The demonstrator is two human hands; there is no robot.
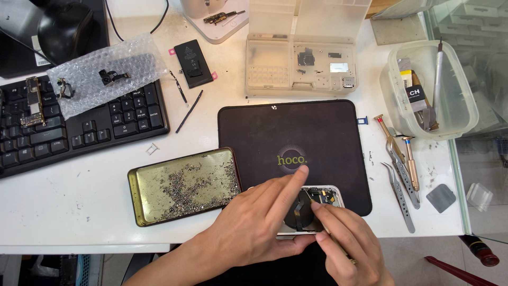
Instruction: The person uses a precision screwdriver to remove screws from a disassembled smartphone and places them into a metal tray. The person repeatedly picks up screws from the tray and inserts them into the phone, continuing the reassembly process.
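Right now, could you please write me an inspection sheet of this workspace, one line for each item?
Surface: white table with a black mat on it.
Job's things: opened phone shell lying partly on the mat's near edge, a dark round part inside.
Clutter: metal tray full of small screws, tweezers, screwdrivers, clear parts box, plastic tub of tools, black battery, bubble wrap with small parts.
Grippers: left hand steadies the phone shell, forefinger stretched out; right hand holds a thin tool, mostly hidden.
Cables: black cable at the far edge.
Surroundings: keyboard, mouse, glass cabinet at the right.
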